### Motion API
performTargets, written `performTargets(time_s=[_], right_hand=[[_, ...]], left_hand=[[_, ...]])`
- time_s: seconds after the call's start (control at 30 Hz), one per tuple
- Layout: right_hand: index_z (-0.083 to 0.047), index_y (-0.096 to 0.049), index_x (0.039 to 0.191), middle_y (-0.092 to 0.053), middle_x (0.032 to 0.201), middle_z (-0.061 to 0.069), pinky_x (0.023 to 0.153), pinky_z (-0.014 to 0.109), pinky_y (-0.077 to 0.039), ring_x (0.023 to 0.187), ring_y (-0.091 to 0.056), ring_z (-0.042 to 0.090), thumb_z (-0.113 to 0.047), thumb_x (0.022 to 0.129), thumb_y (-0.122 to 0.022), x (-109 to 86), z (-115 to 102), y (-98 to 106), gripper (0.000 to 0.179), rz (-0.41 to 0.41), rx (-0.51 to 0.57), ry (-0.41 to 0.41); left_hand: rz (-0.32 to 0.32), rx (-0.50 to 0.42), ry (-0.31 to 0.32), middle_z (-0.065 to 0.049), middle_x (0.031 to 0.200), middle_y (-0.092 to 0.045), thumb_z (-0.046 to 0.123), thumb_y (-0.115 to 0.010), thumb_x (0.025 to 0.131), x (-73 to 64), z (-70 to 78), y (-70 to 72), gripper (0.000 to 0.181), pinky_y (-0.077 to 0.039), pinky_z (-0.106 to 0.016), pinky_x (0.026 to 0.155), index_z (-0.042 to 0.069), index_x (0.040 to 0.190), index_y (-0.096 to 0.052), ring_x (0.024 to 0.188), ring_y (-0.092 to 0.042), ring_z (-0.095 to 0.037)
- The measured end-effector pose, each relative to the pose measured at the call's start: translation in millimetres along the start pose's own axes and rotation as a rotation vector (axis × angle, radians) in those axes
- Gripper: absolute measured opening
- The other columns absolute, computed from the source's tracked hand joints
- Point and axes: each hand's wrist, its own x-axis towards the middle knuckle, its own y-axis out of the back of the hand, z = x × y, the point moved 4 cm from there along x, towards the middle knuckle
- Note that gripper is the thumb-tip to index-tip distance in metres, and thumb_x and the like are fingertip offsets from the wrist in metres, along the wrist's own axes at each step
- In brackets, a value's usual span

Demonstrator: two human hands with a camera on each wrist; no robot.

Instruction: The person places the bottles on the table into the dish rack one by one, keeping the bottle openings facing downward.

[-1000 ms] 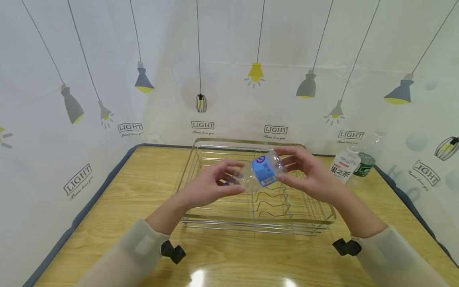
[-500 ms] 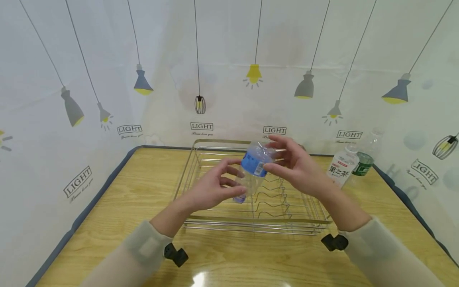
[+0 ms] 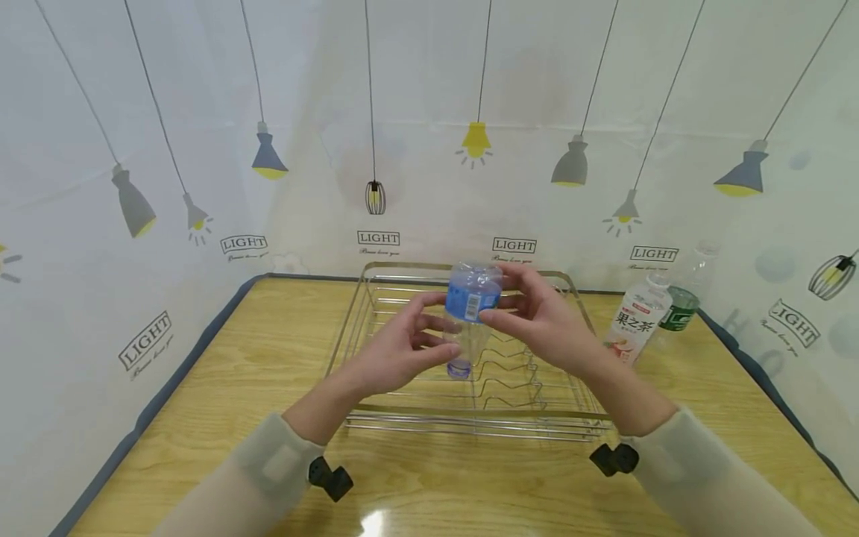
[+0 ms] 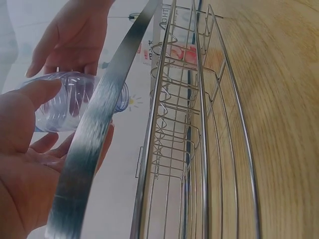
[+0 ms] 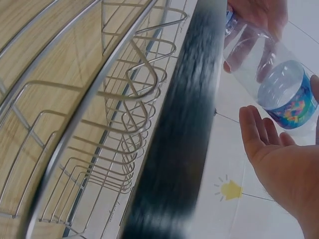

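Observation:
A clear plastic bottle (image 3: pixel 473 302) with a blue label is held over a wire dish rack (image 3: pixel 483 411), base up and its purplish cap pointing down. My left hand (image 3: pixel 396 349) holds it around the lower, neck end, thumb in front. With thumb and fingers, my right hand (image 3: pixel 550 321) holds the label end. Seen from the left wrist, the bottle (image 4: pixel 57 112) lies between both hands, partly behind the rack's flat rim (image 4: pixel 94 119). The right wrist view shows the colourful side of the label on the bottle (image 5: pixel 256 57).
Behind the rack's right side stand a bottle with a white label (image 3: pixel 634 322) and a clear bottle with a green label (image 3: pixel 680 307). The rack sits on a wooden table (image 3: pixel 221 358). A lamp-patterned sheet (image 3: pixel 429 89) hangs behind.
The bottle has turned from lying tilted sideways to nearly upright with its cap down. My right hand has moved left with it; my left hand has barely shifted.

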Motion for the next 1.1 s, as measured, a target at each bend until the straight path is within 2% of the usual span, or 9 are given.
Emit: performTargets(time_s=[0.23,0.43,0.67,0.87,1.0,1.1], right_hand=[[-0.017,-0.033,0.166,-0.052,0.152,0.017,0.098,0.033,-0.062,0.133,-0.064,0.037,-0.013,0.103,-0.078,2.4,0,-8,0.078,0.024,0.015,-0.028],[-0.018,-0.033,0.165,-0.053,0.150,0.015,0.096,0.033,-0.062,0.131,-0.065,0.035,-0.018,0.103,-0.080,2.8,-1,-11,0.078,0.050,-0.019,-0.041],[-0.014,-0.032,0.166,-0.054,0.150,0.016,0.096,0.032,-0.062,0.130,-0.064,0.035,-0.016,0.103,-0.079,2.4,-3,-10,0.078,0.054,-0.019,-0.027],[-0.010,-0.034,0.164,-0.055,0.148,0.020,0.095,0.028,-0.061,0.126,-0.065,0.034,-0.011,0.104,-0.076,3.1,-7,-4,0.074,0.071,-0.035,0.020],[-0.011,-0.035,0.164,-0.055,0.148,0.018,0.093,0.027,-0.062,0.125,-0.065,0.031,-0.013,0.104,-0.076,4.3,-8,2,0.073,0.078,-0.040,0.013],[-0.011,-0.033,0.166,-0.054,0.151,0.016,0.093,0.026,-0.062,0.127,-0.064,0.030,-0.018,0.105,-0.077,5.0,-9,6,0.076,0.085,-0.049,-0.011]], left_hand=[[0.009,0.017,0.009,-0.014,0.148,-0.058,0.022,-0.076,0.106,-0.1,-0.5,-0.6,0.074,-0.063,-0.046,0.100,0.027,0.167,-0.034,0.117,-0.074,-0.028],[0.014,0.037,0.003,-0.014,0.145,-0.060,0.023,-0.077,0.105,0.2,-0.5,-0.2,0.073,-0.063,-0.045,0.099,0.027,0.166,-0.037,0.117,-0.074,-0.028],[0.027,0.060,0.003,-0.012,0.145,-0.062,0.025,-0.079,0.103,-4.3,-2.3,6.5,0.070,-0.062,-0.042,0.098,0.026,0.163,-0.042,0.118,-0.074,-0.026],[0.062,0.095,-0.010,-0.013,0.145,-0.063,0.024,-0.079,0.104,-17.9,-2.6,22.2,0.067,-0.061,-0.041,0.096,0.023,0.162,-0.046,0.118,-0.073,-0.025],[0.106,0.144,-0.005,-0.009,0.142,-0.064,0.025,-0.079,0.103,-31.8,-3.9,39.2,0.064,-0.061,-0.041,0.096,0.024,0.159,-0.049,0.116,-0.073,-0.024],[0.155,0.196,-0.002,-0.008,0.138,-0.067,0.025,-0.080,0.102,-43.8,-5.6,54.3,0.061,-0.060,-0.036,0.091,0.024,0.156,-0.053,0.110,-0.072,-0.023]])
